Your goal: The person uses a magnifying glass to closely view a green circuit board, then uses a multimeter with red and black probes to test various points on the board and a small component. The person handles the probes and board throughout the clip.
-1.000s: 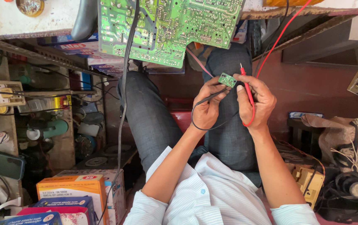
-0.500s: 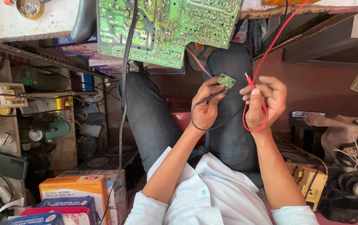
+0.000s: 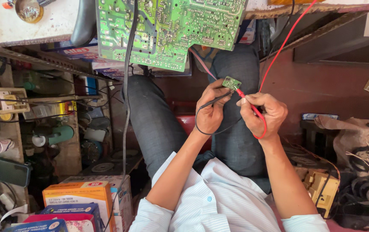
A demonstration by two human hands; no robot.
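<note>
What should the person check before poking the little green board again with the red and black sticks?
1. Small green board held firmly in the left hand: ok, pinched at the fingertips.
2. Red probe gripped by the right hand: ok, its tip meets the board's edge.
3. Black probe in the left hand too: ok, but whether its tip touches the board: cannot tell.
4. Red lead free of snags: ok, it runs up clear to the bench.
5. Large green circuit board steady on the bench edge: cannot tell.

single head cam, looks straight down, close over lap [image 3: 236,141].
</note>
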